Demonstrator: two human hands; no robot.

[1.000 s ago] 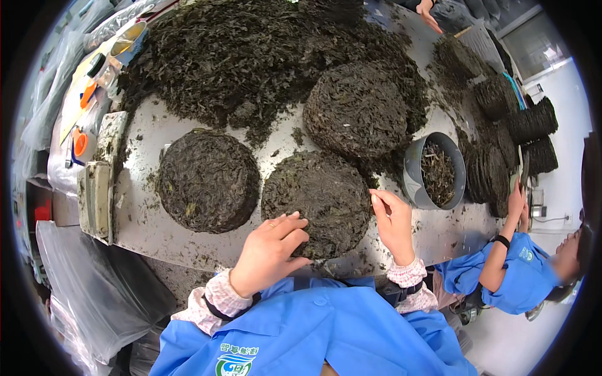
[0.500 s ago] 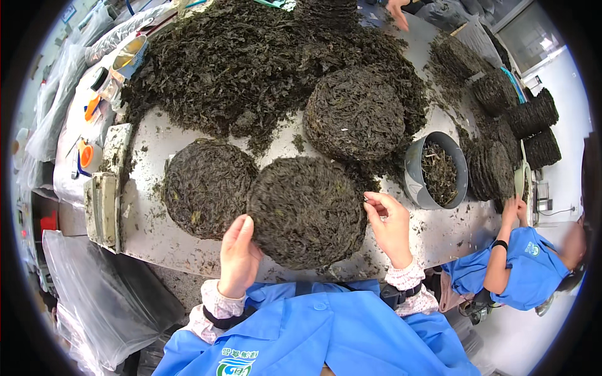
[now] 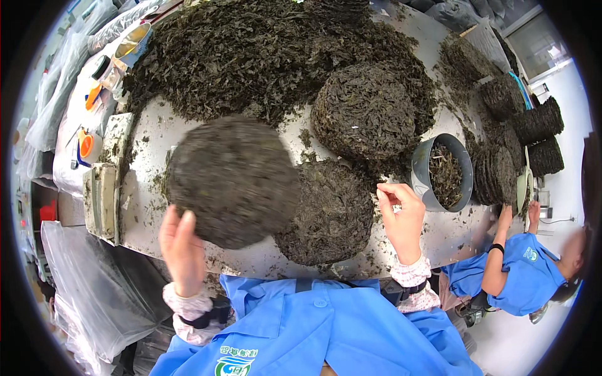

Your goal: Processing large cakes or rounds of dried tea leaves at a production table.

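Observation:
My left hand [image 3: 183,247] grips the lower-left edge of a dark, round seaweed cake [image 3: 232,178], blurred by motion, over the left part of the table [image 3: 143,229]. Another seaweed cake [image 3: 326,216] lies in the front middle, partly behind the moving one. My right hand [image 3: 401,216] is closed in a pinch beside it; whatever it may hold is too small to make out. Behind that hand stands a grey bucket [image 3: 442,172] with dry seaweed scraps. A third, thicker cake [image 3: 364,109] sits farther back.
A large loose seaweed heap [image 3: 244,56] covers the back. Tools and a pale block [image 3: 100,200] line the left edge. Stacked cakes [image 3: 536,122] stand at right, where a co-worker [image 3: 520,269] in blue works. Plastic sheeting [image 3: 88,288] hangs lower left.
The cake lifted by my left hand has moved up and leftward, uncovering the one beneath and covering the left cake. My right hand has shifted slightly right, still pinched.

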